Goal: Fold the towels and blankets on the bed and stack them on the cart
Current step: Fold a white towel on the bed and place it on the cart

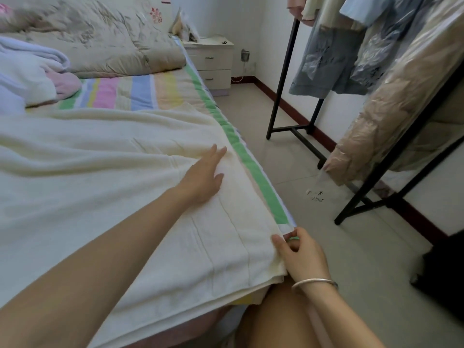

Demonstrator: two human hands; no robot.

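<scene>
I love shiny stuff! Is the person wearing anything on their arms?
The left arm and right arm have no sleeves. A thin, round silver bangle circles the right wrist. The left grip and right grip show no gloves, and I see no rings.

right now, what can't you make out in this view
Head view:
- Cart: out of frame entirely.
- Cream towel: left part cut off by the frame edge, near part hidden under the left forearm.
- Blanket pile: cut by the left edge, so the count is unclear.
- Floor writing: too small to read.
- Dark object: cut by the right edge, too dark to identify.
</scene>
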